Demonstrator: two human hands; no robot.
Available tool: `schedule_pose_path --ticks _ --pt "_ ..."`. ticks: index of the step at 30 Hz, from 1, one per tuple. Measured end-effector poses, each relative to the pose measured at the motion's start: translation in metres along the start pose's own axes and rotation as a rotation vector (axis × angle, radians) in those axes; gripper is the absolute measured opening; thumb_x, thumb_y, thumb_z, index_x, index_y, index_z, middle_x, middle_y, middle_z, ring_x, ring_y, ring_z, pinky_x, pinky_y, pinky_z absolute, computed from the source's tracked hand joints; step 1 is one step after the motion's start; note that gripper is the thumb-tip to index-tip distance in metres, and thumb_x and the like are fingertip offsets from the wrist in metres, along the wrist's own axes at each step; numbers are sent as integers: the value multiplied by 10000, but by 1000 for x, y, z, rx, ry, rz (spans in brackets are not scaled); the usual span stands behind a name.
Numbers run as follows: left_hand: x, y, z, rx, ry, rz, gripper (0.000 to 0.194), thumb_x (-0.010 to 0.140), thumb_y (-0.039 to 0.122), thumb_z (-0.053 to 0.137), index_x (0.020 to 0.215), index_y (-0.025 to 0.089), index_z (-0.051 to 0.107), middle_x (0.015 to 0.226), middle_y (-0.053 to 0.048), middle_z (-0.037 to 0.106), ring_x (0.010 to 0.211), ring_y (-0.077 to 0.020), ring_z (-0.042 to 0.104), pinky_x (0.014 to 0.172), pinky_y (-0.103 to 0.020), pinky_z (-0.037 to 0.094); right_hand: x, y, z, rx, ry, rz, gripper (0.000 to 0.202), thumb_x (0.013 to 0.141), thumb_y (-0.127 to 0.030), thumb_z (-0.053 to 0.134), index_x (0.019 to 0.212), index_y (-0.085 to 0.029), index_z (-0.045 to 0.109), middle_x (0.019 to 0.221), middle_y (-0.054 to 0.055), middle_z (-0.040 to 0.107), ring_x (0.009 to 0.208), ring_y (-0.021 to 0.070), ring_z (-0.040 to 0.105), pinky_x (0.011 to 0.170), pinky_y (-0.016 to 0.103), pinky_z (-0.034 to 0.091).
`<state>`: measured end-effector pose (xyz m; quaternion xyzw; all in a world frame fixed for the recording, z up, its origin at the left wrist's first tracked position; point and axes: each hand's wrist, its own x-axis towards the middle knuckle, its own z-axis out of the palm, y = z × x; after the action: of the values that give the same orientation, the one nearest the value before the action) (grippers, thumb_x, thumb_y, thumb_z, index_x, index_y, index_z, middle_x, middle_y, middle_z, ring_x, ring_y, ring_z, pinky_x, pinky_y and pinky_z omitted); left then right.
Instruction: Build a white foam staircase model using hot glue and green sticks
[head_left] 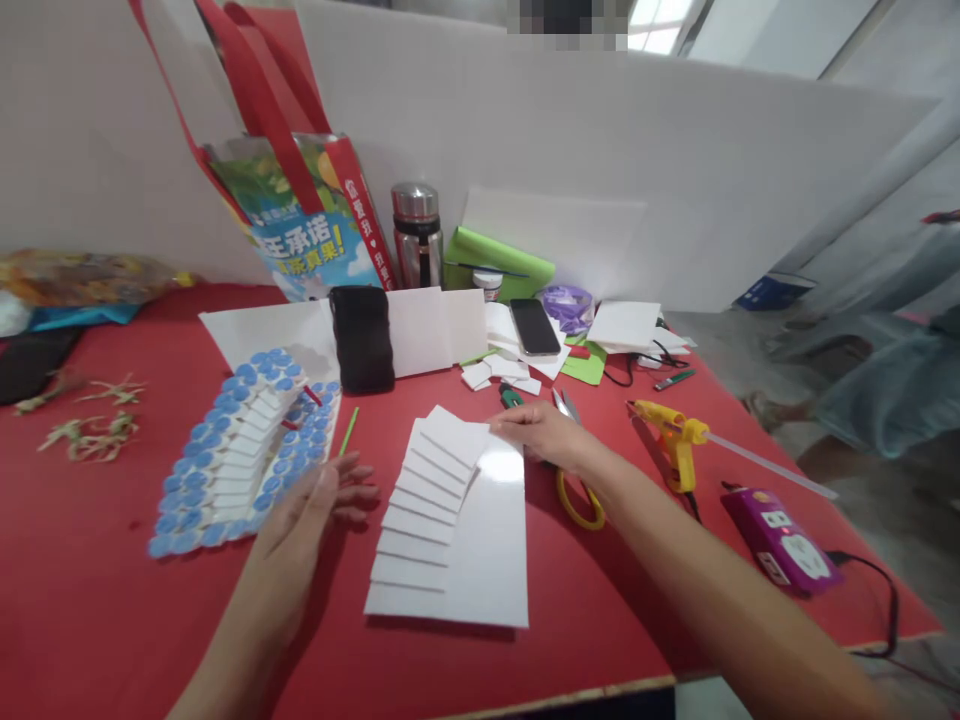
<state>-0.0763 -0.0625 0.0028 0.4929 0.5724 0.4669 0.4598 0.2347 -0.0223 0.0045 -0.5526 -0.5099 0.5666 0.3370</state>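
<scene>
A white board lies on the table between my hands, with several overlapping white card strips curving up its left side like steps. My right hand is closed at the board's upper right, its fingertips pinching the end of the topmost strip. To the left, my left hand hovers with fingers apart and nothing in them. Next to it lies a similar stepped board edged with blue discs. Yellow-handled scissors lie partly hidden beneath my right forearm.
A yellow glue gun and purple power box sit at the right of the red table. Behind are a black phone-like case, a phone, a steel flask and a bag. Straw-like knots lie left.
</scene>
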Motion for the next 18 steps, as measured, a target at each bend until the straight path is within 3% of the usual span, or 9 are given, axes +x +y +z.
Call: schedule_pose_path --ticks 3,7,11,14,15,18 --pt "-6 -1 4 -19 -75 -110 548 933 638 650 1244 191 717 1174 -145 766 993 -278 751 818 -405 634 24 -1 7 -206 -2 -95 269 895 -406 692 891 -173 828 733 24 743 636 149 610 602 270 493" --pt "-9 -5 9 54 -150 -92 578 919 652 652 1267 192 690 1191 -153 746 1019 -292 736 883 -460 619 38 -14 14 -368 96 -136 229 919 -365 689 862 -169 794 840 62 746 748 196 634 704 315 495" --pt "-13 -15 7 167 -148 -25 533 928 602 662 1302 223 657 1270 -154 717 1118 -305 710 933 -475 597 11 -22 18 -561 229 -185 233 962 -336 655 1069 -159 762 1042 129 697 832 228 606 780 360 460" --pt "-16 -21 4 276 -154 42 560 887 545 734 1336 225 634 1228 -137 721 1042 -286 718 922 -473 594 -30 -13 28 -795 316 -379 273 1042 -291 509 1136 -179 739 1086 130 687 806 219 620 725 342 442" --pt "-16 -22 4 294 -162 53 569 879 531 746 1343 224 629 1205 -129 724 1007 -276 721 905 -468 598 -43 -8 33 -823 285 -482 299 1055 -254 466 1192 -193 724 1072 117 695 833 219 634 714 330 439" --pt "-9 -20 5 271 -166 49 533 898 526 715 1322 218 621 1167 -121 730 983 -269 726 879 -463 608 -72 9 52 -959 -54 -701 301 1027 -198 474 1233 -229 692 946 57 691 713 183 589 601 306 364"
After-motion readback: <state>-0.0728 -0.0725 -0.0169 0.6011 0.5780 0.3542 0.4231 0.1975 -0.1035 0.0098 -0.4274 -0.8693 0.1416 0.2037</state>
